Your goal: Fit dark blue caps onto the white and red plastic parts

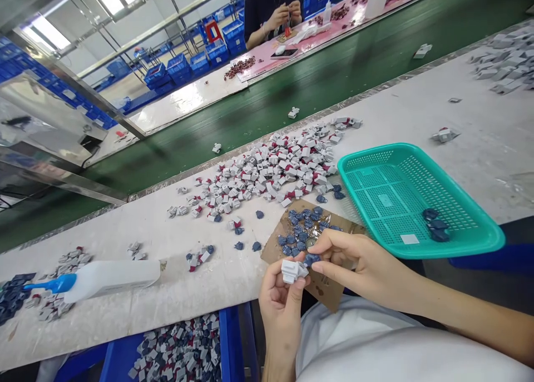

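My left hand (281,298) is closed on a small light-grey plastic part (292,271) with a blocky shape. Between the thumb and index finger of my right hand (350,259) is a small dark-blue plastic piece (311,258), held against the right side of the grey part. Just beyond my hands lies a brown cardboard sheet (275,253), with several dark-blue pieces (306,221) on its wet, shiny surface. A large heap of grey parts (267,170), some showing dark red, spreads over the table behind it.
A green perforated basket (387,198) with a few dark-blue pieces stands at right. A white bottle (112,279) with a blue nozzle lies at left. A blue bin (231,343) of parts sits below the table edge. Beyond the green conveyor (183,129), a person (273,15) works.
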`<control>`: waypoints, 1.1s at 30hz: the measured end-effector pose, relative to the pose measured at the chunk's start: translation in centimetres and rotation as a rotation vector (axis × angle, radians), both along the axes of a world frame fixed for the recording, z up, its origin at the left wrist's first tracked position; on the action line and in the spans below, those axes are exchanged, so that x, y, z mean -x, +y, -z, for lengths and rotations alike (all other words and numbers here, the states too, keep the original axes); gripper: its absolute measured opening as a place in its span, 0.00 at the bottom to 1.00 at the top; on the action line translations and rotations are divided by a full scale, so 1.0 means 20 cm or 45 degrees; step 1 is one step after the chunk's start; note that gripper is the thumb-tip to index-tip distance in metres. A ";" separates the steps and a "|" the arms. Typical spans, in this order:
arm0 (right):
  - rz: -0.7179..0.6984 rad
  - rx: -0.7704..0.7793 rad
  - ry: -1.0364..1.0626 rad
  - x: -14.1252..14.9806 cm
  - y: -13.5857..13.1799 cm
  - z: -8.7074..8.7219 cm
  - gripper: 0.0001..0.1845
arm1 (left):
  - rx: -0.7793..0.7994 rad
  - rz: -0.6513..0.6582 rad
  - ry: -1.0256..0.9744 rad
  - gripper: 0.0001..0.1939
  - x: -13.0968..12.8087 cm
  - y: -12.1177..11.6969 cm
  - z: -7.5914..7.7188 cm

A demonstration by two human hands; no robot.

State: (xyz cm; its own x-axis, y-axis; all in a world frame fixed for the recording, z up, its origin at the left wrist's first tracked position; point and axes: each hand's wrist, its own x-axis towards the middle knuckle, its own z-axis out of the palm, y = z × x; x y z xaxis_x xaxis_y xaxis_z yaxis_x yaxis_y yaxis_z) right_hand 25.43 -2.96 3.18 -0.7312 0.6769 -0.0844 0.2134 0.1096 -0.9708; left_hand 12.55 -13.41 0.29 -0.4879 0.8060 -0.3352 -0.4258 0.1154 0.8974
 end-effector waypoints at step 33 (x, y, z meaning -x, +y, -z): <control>-0.167 0.142 0.095 0.13 0.10 -0.02 0.24 | -0.401 0.215 1.334 0.12 0.12 0.05 0.06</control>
State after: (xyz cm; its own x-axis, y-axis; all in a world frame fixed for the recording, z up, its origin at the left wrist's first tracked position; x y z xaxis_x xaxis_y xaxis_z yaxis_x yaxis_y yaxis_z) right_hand 22.83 -0.97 3.54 -0.8195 0.5650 -0.0961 0.1315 0.0221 -0.9911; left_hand 10.12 -12.40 -0.97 -0.2856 0.8655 0.4116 0.5617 -0.1968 0.8036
